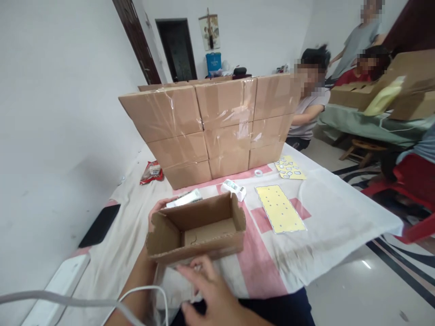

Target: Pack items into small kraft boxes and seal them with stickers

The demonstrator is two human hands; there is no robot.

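A small open-topped cardboard box [204,248] is tilted toward me at the front of the table, with its inside showing. My left hand [158,212] reaches round the box's left end and holds it, its fingers partly hidden behind the back wall. Beside those fingers lies a white packet or small box [184,198]. Below the box's front side is my right hand [212,287], thumb and forefinger spread apart. Clear plastic [171,287] lies close to its fingertips; whether they touch it I cannot tell.
Taped cartons [226,131] form a wall across the table. Nearby are a white device [234,189], a tape roll [258,173], yellow cards [281,209], a red packet [152,173], a black flat item [99,225] and a power strip [56,290]. A cable [68,297] crosses low left. Several people sit or stand right.
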